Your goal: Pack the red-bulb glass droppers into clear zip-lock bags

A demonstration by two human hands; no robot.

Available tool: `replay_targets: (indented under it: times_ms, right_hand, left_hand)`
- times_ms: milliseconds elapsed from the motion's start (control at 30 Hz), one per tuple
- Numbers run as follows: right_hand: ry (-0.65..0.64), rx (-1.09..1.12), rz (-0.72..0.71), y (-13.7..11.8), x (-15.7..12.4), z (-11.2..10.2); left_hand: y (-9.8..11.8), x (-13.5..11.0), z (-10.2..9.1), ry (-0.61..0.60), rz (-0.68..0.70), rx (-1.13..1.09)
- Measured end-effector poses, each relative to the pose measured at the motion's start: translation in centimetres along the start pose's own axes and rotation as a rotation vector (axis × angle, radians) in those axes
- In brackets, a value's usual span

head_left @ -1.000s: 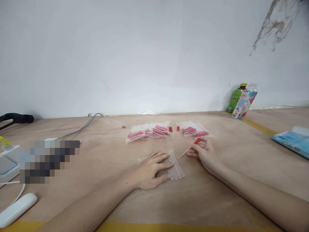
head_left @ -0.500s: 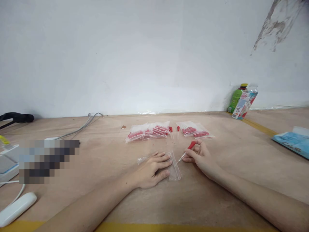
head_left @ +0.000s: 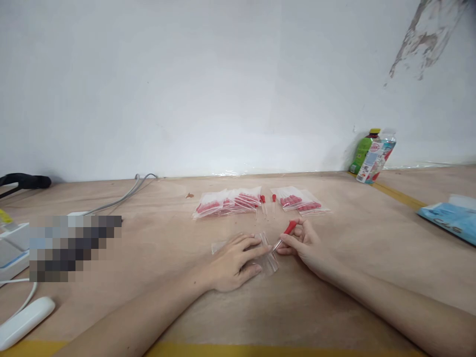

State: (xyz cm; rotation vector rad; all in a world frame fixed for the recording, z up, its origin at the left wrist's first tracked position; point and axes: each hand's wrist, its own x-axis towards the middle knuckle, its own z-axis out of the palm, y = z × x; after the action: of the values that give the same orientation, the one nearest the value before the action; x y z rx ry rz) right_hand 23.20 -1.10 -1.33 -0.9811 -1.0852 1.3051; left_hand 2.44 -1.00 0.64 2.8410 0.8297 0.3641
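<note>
Left hand [head_left: 235, 261], spread flat, hides much of a clear bag [head_left: 270, 268]; right hand [head_left: 305, 244] pinches a dropper [head_left: 290, 227], tip indistinct

Tabletop [head_left: 316, 312]: wood-look, smooth, low sheen. Bag [head_left: 269, 268] between front and back edges: thin clear plastic, glossy, creased. Dropper [head_left: 289, 227]: red bulb rubbery, satin; clear shaft shiny, glass or plastic unclear. Back edge, right: 2 bottles [head_left: 375, 159], smooth plastic. Front left corner: white case [head_left: 28, 321], hard glossy plastic. Wall [head_left: 204, 99]: matt, 1 rough patch [head_left: 427, 42].

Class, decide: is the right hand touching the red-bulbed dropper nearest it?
Touching: the head view shows the right hand holding that red-bulbed dropper in a pinch.
</note>
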Motion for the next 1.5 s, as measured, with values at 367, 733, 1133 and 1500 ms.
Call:
replay_targets:
  times_ms: [367,733,1133,1500]
  right_hand:
    - [0.023,-0.018,0.030,0.2,0.1,-0.2]
    - [0.186,0.062,-0.020,1.2,0.8,-1.6]
    - [0.192,-0.013,-0.025,1.2,1.0,-1.9]
    - [0.078,-0.021,0.014,1.3,1.0,-1.5]
  left_hand:
    - [-0.2,-0.2,0.5,0.035,-0.016,0.027]
    - [0.1,0.7,-1.0,-0.054,0.059,-0.025]
    - [-1.2,0.9,1.3,0.109,0.003,-0.283]
    - [-1.4,0.8,1.2,0.075,-0.075,-0.245]
